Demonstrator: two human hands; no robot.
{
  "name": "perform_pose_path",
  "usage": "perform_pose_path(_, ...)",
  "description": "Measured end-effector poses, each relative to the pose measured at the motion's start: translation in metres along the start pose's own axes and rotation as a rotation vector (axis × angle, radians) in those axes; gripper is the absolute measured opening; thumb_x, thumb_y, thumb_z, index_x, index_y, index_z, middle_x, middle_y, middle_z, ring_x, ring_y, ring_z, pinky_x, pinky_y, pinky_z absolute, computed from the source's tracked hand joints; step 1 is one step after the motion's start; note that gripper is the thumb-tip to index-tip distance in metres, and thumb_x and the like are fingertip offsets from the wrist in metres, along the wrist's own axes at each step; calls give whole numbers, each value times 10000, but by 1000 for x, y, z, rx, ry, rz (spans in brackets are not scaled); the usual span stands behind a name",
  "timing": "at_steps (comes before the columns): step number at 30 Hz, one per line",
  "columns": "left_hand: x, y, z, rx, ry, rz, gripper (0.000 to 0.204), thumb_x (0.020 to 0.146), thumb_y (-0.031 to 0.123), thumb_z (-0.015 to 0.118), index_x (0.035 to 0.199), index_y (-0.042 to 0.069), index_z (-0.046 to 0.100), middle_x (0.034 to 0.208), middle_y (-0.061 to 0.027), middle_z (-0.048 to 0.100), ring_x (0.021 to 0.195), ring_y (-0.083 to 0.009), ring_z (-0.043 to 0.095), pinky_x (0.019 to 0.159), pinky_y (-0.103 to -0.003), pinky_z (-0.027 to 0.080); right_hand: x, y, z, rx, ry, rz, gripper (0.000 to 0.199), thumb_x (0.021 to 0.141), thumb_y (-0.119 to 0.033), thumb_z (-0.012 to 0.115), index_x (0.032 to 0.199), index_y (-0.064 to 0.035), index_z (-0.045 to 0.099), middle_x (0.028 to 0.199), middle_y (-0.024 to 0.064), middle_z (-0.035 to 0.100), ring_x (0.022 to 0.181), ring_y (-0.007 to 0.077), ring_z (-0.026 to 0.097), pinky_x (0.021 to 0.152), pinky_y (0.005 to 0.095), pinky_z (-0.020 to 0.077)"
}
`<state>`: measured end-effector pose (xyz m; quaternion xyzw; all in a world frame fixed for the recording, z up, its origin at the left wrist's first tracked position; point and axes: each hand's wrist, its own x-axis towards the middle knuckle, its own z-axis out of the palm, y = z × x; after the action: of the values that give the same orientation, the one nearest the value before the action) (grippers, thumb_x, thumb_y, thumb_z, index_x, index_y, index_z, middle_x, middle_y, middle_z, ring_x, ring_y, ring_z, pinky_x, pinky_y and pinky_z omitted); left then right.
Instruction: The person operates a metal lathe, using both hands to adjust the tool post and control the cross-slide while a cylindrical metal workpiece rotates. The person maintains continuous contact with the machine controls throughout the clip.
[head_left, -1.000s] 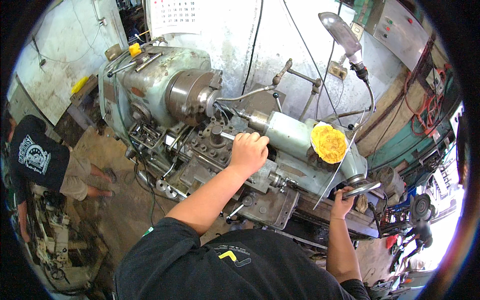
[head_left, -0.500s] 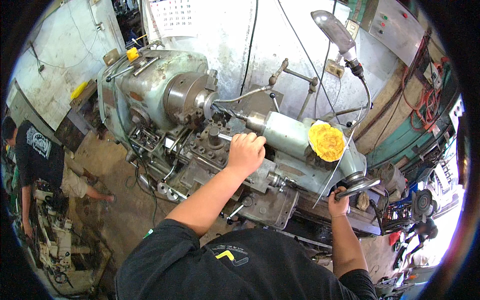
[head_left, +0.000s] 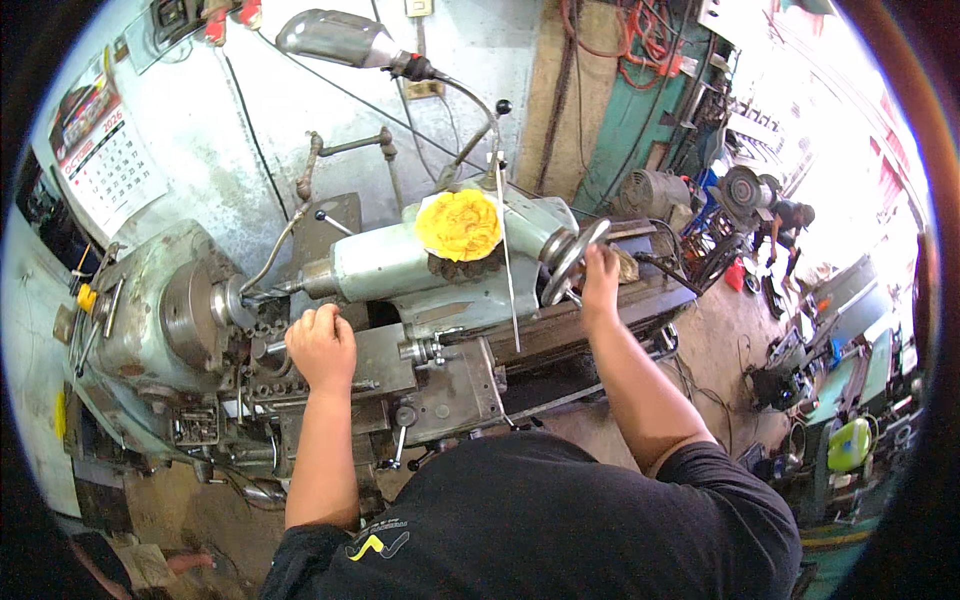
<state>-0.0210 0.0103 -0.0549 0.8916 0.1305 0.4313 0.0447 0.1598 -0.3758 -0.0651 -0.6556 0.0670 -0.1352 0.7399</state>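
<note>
A green metal lathe stretches in front of me. My left hand (head_left: 322, 347) is closed around the end of the tool post lever (head_left: 273, 348), over the carriage. My right hand (head_left: 600, 285) is at the right side of the tailstock handwheel (head_left: 572, 268), its fingers curled at the rim and partly hidden. From the tailstock (head_left: 378, 262), a drill bit (head_left: 266, 292) points left toward the chuck (head_left: 190, 318), its tip by the round workpiece (head_left: 232, 304). A crumpled yellow cloth (head_left: 459, 225) lies on top of the tailstock.
A work lamp (head_left: 340, 40) on a bent arm hangs above the lathe. A thin rod (head_left: 508, 260) leans against the tailstock. A coolant pipe (head_left: 276, 245) curves toward the chuck. Behind, at right, stands a motor (head_left: 652, 195); a person (head_left: 790, 232) bends down farther off.
The view has swung to the right. My right hand has gone from the lower part of the handwheel up to its right side. My left hand stays on the lever.
</note>
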Motion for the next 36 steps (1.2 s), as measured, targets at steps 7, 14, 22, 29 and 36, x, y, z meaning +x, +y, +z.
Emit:
perform_pose_path(7, 0, -1, 0, 9, 12, 25, 104, 828, 149, 686, 929, 125, 697, 874, -67, 659, 857, -295, 637, 794, -465, 470, 69, -55, 28, 348, -84, 582, 705, 921, -525, 755, 1279, 10, 468, 895, 122, 551, 697, 240, 602, 628, 404, 603)
perform_pose_path(14, -1, -1, -3, -48, 33, -5, 107, 803, 165, 698, 903, 129, 683, 848, -73, 638, 837, -311, 626, 788, -472, 468, 77, -28, 41, 67, 150, 305, 200, 914, -203, 597, 963, -10, 625, 850, 114, 584, 703, 237, 585, 602, 419, 483)
perform_pose_path(22, -3, -1, -3, -79, 36, -21, 96, 794, 144, 695, 881, 129, 658, 806, -57, 613, 809, -287, 623, 797, -455, 458, 78, 15, 27, -88, 101, 81, 250, 855, -198, 584, 871, 50, 616, 814, 111, 596, 688, 232, 557, 620, 394, 438)
perform_pose_path(29, -3, -2, -3, -69, 42, -10, 110, 793, 132, 690, 893, 132, 646, 818, -51, 597, 813, -279, 609, 797, -450, 447, 87, 28, 21, -168, 67, 54, 304, 874, -191, 581, 993, 89, 585, 892, 146, 621, 743, 271, 594, 684, 428, 486)
perform_pose_path(36, -3, 0, -5, -68, 7, -27, 114, 803, 133, 692, 908, 131, 649, 836, -56, 604, 836, -283, 611, 828, -447, 448, 75, 16, 24, -172, 30, 6, 280, 852, -161, 569, 1002, 76, 571, 914, 148, 618, 752, 254, 588, 683, 416, 489)
